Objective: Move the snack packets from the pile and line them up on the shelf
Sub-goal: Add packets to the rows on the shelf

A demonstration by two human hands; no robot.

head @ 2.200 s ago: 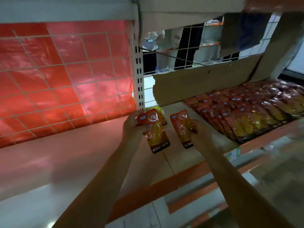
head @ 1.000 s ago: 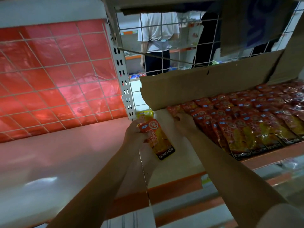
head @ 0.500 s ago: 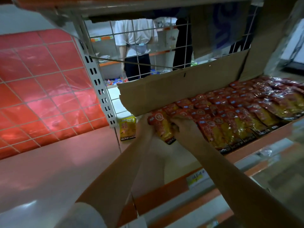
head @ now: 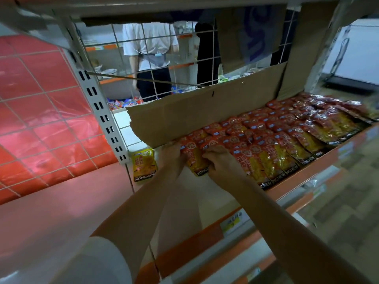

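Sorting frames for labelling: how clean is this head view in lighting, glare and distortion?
Head view: dim, with a red cast on the left shelf; glare on the red plastic sheet; wide-angle bending at the edges; the right margin blurred; the packets sharp enough to read KONCHEW.

Two bare forearms run up from the bottom of the frame toward its centre, each ending in a bare hand: the left hand (head: 171, 158) just left of centre, the right hand (head: 220, 160) just right of it. No gloves, rings, watch or bands show on either wrist or on the fingers that can be seen. At the lower left of the frame a pale sleeve (head: 98, 263), probably white or light grey in this dim light, covers the left upper arm and ends near the elbow in a smooth rounded edge. It carries no visible print or seam. The right arm is bare as far as the lower right edge of the frame.
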